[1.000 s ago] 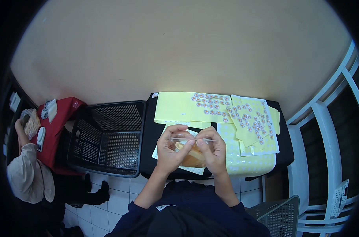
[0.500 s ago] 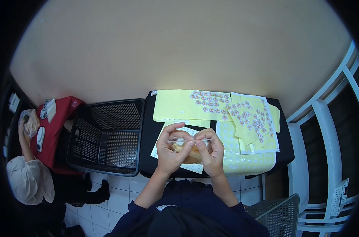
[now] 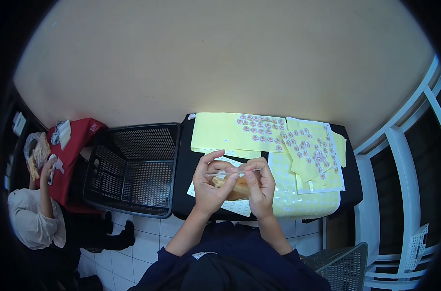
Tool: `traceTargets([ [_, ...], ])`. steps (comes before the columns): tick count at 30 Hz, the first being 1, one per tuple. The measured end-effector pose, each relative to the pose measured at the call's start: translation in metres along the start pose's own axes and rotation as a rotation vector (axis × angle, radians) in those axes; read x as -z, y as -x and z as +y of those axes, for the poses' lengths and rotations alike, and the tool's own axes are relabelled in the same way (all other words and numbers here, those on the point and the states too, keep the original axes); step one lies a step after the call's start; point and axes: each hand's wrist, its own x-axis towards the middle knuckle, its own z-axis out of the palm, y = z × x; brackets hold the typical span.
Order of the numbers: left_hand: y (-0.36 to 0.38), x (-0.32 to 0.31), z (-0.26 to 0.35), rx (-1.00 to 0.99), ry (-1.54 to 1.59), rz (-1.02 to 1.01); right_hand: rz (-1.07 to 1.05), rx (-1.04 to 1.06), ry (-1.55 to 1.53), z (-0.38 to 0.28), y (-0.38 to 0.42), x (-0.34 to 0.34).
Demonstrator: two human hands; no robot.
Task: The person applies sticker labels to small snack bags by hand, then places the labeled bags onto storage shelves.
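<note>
We hold a clear bag with a brown bun inside, up over the near edge of the black table. The top edge of the bag runs sideways, from left to right, and it tilts up a little on the right. Our left hand pinches the left end of that edge, with one finger sticking up. Our right hand pinches the right end with thumb and fingers. The bun hangs below the edge, between both hands. Yellow sticker sheets lie on the table behind the bag. A black basket stands just left of the table. Far left, another person sits by a red cloth.
</note>
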Motion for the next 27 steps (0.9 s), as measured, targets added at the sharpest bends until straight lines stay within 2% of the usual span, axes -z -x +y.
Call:
traceTargets([
  [6, -0.004, 0.003, 0.002, -0.004, -0.053, 0.021, -0.002, -0.006, -0.005, 0.002, -0.003, -0.005],
  [11, -0.008, 0.004, 0.004, -0.004, -0.049, 0.040, 0.058, -0.038, -0.128, 0.002, -0.006, -0.005],
  [19, -0.010, -0.001, 0.000, 0.007, -0.008, 0.026, 0.107, 0.085, 0.059, 0.002, -0.010, -0.005],
  [22, -0.011, -0.002, 0.000, 0.007, -0.008, 0.045, 0.094, 0.073, 0.081, 0.004, -0.011, -0.003],
  [24, -0.011, -0.001, -0.001, 0.007, -0.005, 0.036, 0.008, 0.049, -0.046, 0.002, -0.015, -0.001],
  [27, -0.011, -0.001, -0.003, -0.005, -0.005, 0.020, -0.078, -0.019, -0.004, 0.005, -0.015, 0.004],
])
